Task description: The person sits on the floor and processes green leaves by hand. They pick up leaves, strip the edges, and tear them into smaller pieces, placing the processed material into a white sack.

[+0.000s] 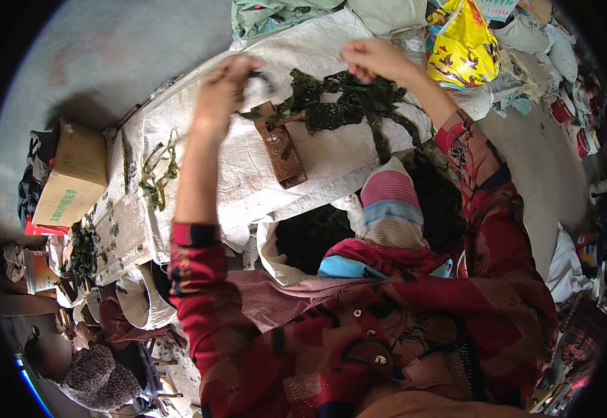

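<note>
My left hand [225, 86], blurred, is raised over the white sheet [220, 172] with its fingers closed on a small dark strip [262, 81], perhaps seaweed. Above the far right part of the sheet is my right hand [368, 58], fingers bent together; whether they hold anything is unclear. Dark green, kelp-like seaweed strips [334, 115] lie in a heap below and left of it. Between the hands, nearer to me, a rusty metal block [285, 151] rests on the sheet, with a thin brown piece [288, 118] across its far part. Paler green strips [163, 172] lie to the left.
Near my lap, an open white sack [268, 245] holds dark material. A cardboard box [76, 172] stands at the left, a yellow patterned bag [462, 47] at the far right. Another person [99, 373] sits at the lower left. Stuffed sacks [387, 15] line the far edge.
</note>
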Tool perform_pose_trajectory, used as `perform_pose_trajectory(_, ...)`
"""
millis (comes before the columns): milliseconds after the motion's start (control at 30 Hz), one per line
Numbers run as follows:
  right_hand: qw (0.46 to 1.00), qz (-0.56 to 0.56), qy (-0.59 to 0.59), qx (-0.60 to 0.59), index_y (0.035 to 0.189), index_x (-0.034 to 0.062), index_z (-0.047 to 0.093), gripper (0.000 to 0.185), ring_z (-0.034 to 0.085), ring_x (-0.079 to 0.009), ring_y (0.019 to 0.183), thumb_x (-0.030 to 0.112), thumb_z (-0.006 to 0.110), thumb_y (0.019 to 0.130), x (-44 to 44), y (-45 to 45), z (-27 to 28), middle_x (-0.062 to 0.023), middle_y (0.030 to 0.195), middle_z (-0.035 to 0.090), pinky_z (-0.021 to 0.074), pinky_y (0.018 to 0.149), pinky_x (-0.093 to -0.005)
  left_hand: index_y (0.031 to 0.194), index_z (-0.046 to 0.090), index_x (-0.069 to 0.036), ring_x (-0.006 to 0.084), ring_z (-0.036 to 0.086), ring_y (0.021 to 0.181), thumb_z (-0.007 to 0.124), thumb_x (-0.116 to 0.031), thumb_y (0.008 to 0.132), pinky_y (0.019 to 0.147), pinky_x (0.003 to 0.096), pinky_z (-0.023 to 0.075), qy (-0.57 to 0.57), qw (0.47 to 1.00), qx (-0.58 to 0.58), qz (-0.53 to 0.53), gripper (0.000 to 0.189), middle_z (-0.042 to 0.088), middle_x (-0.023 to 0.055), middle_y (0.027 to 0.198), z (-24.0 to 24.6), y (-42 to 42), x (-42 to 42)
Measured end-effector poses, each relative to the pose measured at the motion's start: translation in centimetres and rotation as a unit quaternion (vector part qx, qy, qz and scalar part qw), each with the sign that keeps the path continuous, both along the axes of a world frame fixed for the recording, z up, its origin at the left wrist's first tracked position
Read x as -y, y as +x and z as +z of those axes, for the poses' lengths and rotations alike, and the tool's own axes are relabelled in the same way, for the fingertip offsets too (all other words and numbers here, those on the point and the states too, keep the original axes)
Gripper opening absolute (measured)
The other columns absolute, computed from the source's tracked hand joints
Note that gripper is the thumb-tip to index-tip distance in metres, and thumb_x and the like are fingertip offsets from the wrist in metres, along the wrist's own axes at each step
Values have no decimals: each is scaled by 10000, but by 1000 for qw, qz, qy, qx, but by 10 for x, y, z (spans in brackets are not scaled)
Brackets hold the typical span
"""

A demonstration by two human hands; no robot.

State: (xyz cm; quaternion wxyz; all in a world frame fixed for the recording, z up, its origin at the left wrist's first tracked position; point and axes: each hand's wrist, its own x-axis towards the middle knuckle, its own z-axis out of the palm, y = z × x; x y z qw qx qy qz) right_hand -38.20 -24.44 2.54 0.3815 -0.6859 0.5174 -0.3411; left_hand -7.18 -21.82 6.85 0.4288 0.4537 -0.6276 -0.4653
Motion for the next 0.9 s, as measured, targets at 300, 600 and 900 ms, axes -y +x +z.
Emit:
perform_pose_trajectory(300,936,-171,-147,-270,788,19,628,444,641,-352,766,459,687,806,-14,-62,-177,-166,768,656,495,685,-428,1026,638,-28,101,488,572,556,-291,978,528,241,373,6,992,-43,118,280,552,21,670,-3,242,37)
perform_pose_trajectory(600,927,-192,-54,-318,858,2,658,414,667,-312,744,409,582,855,-5,-75,-159,-158,810,689,505,642,-402,1317,532,-6,247,660,1001,633,-239,917,842,320,526,-62,934,345,70,473,677,180,1103,-73,199,11)
perform_pose_trajectory(900,912,36,-112,394,1074,-1,587,250,635,-183,834,185,437,1000,76,-164,46,-82,928,682,511,832,-331,1284,574,-14,186,628,1041,565,-293,968,979,305,448,-116,968,184,-125,421,683,127,1078,21,20,0)
